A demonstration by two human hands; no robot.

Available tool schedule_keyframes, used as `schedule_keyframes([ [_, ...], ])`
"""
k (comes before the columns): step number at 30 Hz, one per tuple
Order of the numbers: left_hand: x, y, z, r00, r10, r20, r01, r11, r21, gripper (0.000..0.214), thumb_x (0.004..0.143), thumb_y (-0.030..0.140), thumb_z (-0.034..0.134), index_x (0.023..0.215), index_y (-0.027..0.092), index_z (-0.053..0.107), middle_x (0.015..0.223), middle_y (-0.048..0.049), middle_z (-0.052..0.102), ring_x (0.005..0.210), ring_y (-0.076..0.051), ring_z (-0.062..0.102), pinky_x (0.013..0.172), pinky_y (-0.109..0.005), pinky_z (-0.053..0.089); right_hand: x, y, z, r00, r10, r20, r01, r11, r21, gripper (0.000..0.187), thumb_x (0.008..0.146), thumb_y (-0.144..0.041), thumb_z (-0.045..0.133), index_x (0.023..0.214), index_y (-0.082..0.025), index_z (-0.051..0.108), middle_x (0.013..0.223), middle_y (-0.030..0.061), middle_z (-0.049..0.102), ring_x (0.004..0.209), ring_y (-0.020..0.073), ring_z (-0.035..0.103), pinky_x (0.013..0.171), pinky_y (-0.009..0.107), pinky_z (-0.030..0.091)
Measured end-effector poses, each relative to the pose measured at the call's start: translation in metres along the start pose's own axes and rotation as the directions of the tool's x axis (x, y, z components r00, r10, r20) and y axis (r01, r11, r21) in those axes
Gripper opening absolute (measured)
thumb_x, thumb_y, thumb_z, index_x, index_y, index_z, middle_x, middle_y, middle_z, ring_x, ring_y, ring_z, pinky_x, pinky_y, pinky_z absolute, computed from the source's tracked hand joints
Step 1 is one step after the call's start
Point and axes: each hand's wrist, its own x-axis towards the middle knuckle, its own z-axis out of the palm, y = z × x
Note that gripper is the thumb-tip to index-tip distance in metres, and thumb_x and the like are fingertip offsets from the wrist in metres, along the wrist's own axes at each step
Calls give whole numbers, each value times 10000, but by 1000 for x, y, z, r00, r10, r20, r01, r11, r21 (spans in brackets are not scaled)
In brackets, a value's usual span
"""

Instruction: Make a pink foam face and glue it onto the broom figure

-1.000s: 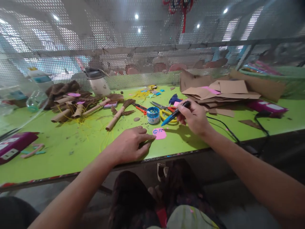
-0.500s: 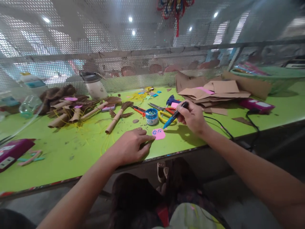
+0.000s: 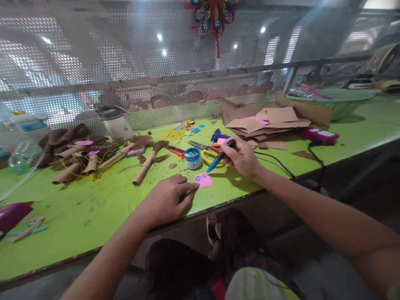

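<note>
Seemingly drawing — your right hand (image 3: pixel 242 156) clamped on blue marker (image 3: pixel 219 158); left hand (image 3: pixel 168 196), thumb apart, touching pink paper (image 3: pixel 205 182) between them — next stroke wants stillness.

Left fingers (image 3: pixel 180 179) rest, the index (image 3: pixel 190 186) straight (thumb (image 3: pixel 186 203) apart); right fingers (image 3: pixel 231 154) bend, pinched.

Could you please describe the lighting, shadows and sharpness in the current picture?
In the head view, a soft shadow lies on the green table below the right hand and bright lights glare beyond the mesh screen; also in the head view, the basket looks hazy and the forearms seem stretched.
</note>
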Motion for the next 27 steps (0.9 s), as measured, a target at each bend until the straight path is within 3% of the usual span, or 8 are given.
schedule_keyframes([
  [9,0,2,-1,1000,-9,5,9,1000,-27,381,931,238,425,1221,196,668,818,-68,617,806,-209,564,689,-319,401,-1,1,1,998,-55,21,55,998,-18,193,894,-359,549,801,-194,515,521,-62,528,429,77,464,444,205,377],
  [27,-1,2,-1,1000,19,-15,-19,1000,9,371,912,209,438,1195,185,678,802,-67,613,767,-200,555,657,-313,401,-7,-6,3,968,-232,101,250,932,-262,125,894,-303,511,833,-196,530,572,-45,519,483,99,461,504,237,362],
])
